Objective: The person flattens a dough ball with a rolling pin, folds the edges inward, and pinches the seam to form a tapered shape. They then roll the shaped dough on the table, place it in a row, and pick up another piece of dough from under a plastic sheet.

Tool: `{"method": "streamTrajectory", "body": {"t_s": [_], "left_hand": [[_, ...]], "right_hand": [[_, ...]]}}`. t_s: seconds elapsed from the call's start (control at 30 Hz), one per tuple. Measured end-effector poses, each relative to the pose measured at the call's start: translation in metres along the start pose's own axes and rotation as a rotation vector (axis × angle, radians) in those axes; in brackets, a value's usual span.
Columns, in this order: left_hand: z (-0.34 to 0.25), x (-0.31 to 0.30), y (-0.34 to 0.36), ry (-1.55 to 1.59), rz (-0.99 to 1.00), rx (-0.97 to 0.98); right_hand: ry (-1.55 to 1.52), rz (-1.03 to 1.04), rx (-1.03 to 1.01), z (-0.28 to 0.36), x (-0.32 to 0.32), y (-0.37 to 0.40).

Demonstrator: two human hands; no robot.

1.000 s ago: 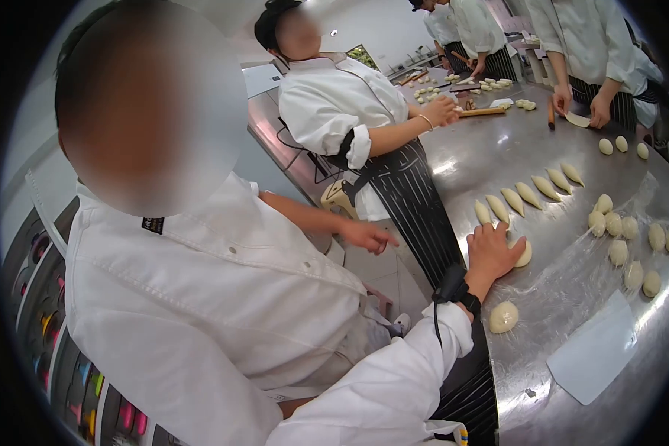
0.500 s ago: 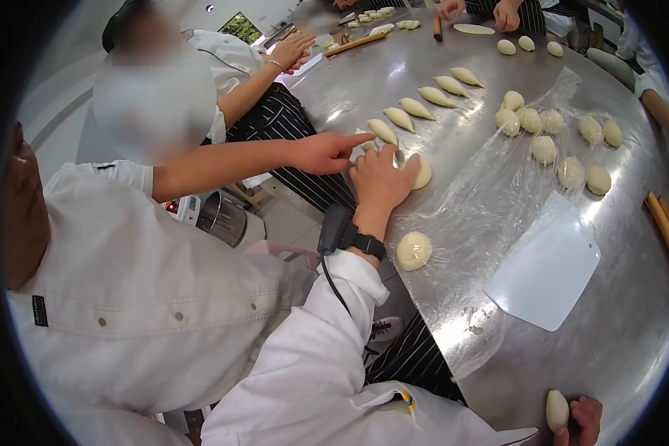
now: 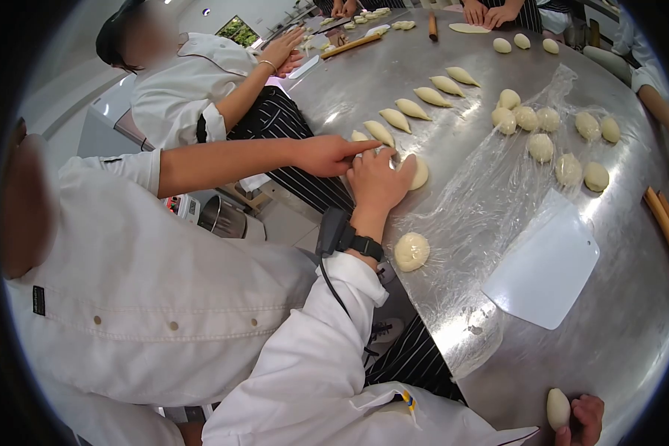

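My left hand (image 3: 379,178), with a black watch and corded device at the wrist, lies on a pale dough piece (image 3: 420,172) near the table edge. Its fingers curl and the thumb rests over the dough, hiding part of it. A co-worker's hand (image 3: 323,154) reaches in from the left, its index finger extended to my fingers. At the bottom right, my right hand (image 3: 583,422) has its fingertips against an upright oval dough piece (image 3: 558,409). A row of pointed dough pieces (image 3: 412,109) runs beyond my left hand. A round dough ball (image 3: 412,251) sits beside my left wrist.
Clear plastic film (image 3: 461,215) stretches over the metal table (image 3: 364,82), partly covering several dough balls (image 3: 540,147). A white scraper (image 3: 546,260) lies on it. Wooden rolling pins (image 3: 665,230) lie at the right. Co-workers stand at the left and far side.
The co-worker's pointing finger has moved slightly right and down, onto my left fingers. Across the table, another person's hands have drawn together over flat dough. My hands have hardly moved.
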State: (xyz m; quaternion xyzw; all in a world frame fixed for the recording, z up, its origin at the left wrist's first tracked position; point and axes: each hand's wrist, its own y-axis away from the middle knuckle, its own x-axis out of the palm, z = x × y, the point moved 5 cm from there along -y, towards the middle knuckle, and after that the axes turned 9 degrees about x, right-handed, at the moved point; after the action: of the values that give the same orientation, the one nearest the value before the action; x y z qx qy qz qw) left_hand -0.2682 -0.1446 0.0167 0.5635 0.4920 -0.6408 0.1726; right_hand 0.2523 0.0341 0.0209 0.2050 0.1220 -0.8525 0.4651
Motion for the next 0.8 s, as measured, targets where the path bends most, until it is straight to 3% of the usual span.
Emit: {"method": "streamTrajectory", "body": {"t_s": [0.8], "left_hand": [[0.001, 0.0, 0.001, 0.005, -0.017, -0.005]], "right_hand": [[0.021, -0.036, -0.049, -0.013, 0.004, 0.004]]}}
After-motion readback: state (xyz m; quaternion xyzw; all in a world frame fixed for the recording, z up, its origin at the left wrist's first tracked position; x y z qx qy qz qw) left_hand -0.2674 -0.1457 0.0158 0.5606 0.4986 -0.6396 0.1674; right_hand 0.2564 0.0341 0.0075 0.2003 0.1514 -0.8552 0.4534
